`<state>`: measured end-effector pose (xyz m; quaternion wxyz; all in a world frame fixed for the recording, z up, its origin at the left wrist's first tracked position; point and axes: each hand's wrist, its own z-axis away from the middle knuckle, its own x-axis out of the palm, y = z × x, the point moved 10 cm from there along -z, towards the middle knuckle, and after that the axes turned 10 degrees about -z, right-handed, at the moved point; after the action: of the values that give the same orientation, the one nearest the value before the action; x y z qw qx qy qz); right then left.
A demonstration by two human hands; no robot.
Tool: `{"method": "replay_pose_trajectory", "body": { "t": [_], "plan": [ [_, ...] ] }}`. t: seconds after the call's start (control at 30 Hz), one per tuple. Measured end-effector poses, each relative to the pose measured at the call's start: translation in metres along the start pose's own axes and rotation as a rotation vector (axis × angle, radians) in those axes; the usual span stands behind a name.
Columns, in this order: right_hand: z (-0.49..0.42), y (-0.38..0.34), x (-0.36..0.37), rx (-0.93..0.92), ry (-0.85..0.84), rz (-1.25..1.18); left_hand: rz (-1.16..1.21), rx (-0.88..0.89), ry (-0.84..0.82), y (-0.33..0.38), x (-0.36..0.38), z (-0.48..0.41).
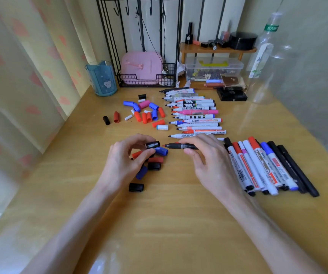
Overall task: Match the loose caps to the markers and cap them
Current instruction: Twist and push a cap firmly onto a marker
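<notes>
The black cap (152, 144) was pinched between the thumb and fingers (137, 137) of my left hand (127, 157), just above the desk (179, 224), with its open end facing the black-barrelled marker (179, 145) and not yet touching it. My right hand (204, 157) gripped that marker round its middle, with the nib pointing left. The nib looked reddish to me, so I doubted the match, though blur left it unsure. I judged both pieces to be light, stiff plastic, smooth enough to slip. The cap wanted holding by its sides and the barrel close behind the nib, so the push would run straight. A blue cap (161, 150) and a red cap (155, 159) lay just beside the left hand, and a further pile of caps (145, 111) lay beyond. Next to that pile was a row of uncapped markers (194, 107), one of them reading "WHITEBOARD" (204, 120). A heap of capped markers (267, 167) lay to the right. The other print was too small to read.
</notes>
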<state>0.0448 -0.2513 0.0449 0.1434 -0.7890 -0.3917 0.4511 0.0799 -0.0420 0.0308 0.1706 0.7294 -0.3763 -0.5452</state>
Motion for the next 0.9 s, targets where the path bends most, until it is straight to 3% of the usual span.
{"method": "replay_pose_trajectory", "body": {
  "t": [0.27, 0.47, 0.9],
  "plan": [
    [0.002, -0.009, 0.005, -0.041, -0.025, -0.006, -0.024, 0.071, -0.037, 0.011, 0.003, 0.003],
    [-0.002, -0.005, -0.010, -0.015, 0.062, 0.049, -0.096, 0.049, -0.013, 0.001, -0.001, 0.000],
    [0.004, -0.009, 0.006, -0.055, -0.022, -0.079, 0.115, 0.057, -0.058, 0.011, 0.012, 0.008]
  ]
}}
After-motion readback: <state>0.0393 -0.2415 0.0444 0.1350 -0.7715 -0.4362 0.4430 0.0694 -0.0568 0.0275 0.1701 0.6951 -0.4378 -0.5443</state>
